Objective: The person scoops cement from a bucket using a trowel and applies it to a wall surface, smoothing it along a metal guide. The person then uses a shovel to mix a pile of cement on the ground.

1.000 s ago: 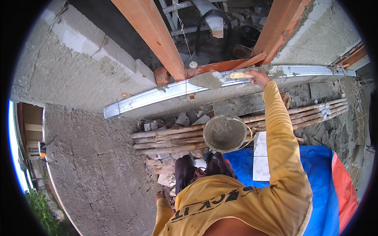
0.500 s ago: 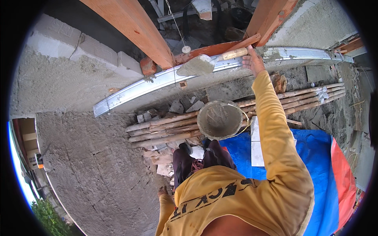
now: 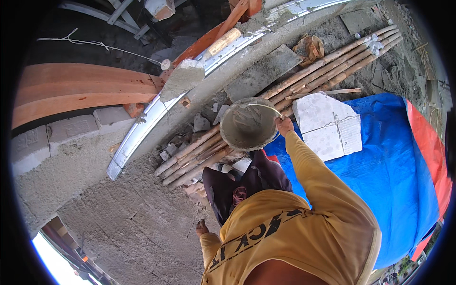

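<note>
My right hand [image 3: 285, 126] is closed at the rim of a round mortar-smeared bucket [image 3: 232, 134], gripping its pale handle [image 3: 266, 107]. The bucket sits over the bamboo poles, tipped somewhat, with grey residue inside. Beyond it a trowel lies across the metal strip [image 3: 152, 117], its blade [image 3: 183, 80] coated in mortar and its wooden handle [image 3: 222, 43] free of any hand. Low on the left, my left hand [image 3: 202, 228] is beside the rough plastered wall [image 3: 137, 223]. Its fingers are too small to read, and whether it touches the wall is unclear.
Bundled bamboo poles [image 3: 327, 66] run diagonally past the bucket. White blocks [image 3: 327, 126] rest on a blue tarp [image 3: 399, 166] at right. A wooden post [image 3: 85, 88] stands at left, near a string with a round weight [image 3: 166, 64]. Rubble [image 3: 202, 122] lies beside the poles.
My right hand has left the trowel's handle and come back to the bucket, which is now tipped. The trowel stays on the strip. The view has turned, showing more of the tarp and blocks.
</note>
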Tool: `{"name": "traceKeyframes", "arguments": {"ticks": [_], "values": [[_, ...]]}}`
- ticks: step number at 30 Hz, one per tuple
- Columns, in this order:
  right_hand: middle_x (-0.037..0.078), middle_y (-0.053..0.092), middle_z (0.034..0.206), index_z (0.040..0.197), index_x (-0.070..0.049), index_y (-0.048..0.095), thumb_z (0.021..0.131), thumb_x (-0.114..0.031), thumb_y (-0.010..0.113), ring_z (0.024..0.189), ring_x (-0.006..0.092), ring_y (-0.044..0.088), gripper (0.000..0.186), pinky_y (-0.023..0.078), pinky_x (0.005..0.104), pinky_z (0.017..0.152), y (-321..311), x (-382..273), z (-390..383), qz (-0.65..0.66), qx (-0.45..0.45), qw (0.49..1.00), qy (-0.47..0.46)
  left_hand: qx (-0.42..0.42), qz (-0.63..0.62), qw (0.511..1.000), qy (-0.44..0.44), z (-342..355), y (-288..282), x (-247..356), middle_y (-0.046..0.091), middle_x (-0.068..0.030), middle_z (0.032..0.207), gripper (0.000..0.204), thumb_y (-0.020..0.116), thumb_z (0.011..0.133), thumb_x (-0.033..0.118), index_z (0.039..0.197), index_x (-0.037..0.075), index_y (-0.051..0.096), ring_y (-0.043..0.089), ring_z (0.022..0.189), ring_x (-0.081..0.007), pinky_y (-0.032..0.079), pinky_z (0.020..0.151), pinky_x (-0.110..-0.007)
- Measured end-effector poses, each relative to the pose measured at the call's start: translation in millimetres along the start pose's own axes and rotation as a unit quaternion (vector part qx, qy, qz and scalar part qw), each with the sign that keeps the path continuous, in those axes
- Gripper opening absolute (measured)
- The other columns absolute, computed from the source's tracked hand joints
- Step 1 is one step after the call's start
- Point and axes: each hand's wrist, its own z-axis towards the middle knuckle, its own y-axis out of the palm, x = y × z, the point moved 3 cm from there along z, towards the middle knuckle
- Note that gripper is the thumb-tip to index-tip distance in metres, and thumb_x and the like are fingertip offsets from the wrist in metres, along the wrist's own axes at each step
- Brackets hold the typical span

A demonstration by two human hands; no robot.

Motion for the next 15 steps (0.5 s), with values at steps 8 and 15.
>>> {"name": "traceKeyframes", "arguments": {"ticks": [8, 15], "values": [[0.017, 0.058, 0.067, 0.080, 0.000, 0.059, 0.082, -0.046, 0.054, 0.064, 0.0288, 0.060, 0.047, 0.045, 0.0366, 0.067, -45, -145, -87, 0.052, -0.091, 0.993, -0.048, 0.087, -0.128, 0.987, 0.040, 24, -58, 66, 0.061, -0.0219, 0.105, 0.043, 0.055, 0.084, 0.033, 0.108, -0.002, 0.060, 0.057, 0.097, -0.0318, 0.043, 0.083, -0.037], [0.020, 0.057, 0.072, 0.081, 0.002, 0.062, 0.081, -0.044, 0.056, 0.072, 0.0348, 0.057, 0.047, 0.044, 0.0386, 0.069, -143, -194, -97, -0.020, -0.007, 0.996, -0.082, 0.007, 0.063, 0.993, 0.098, 93, -31, 80, 0.062, -0.0202, 0.103, 0.041, 0.053, 0.083, 0.036, 0.104, 0.001, 0.062, 0.058, 0.098, -0.0303, 0.043, 0.082, -0.038]]}}
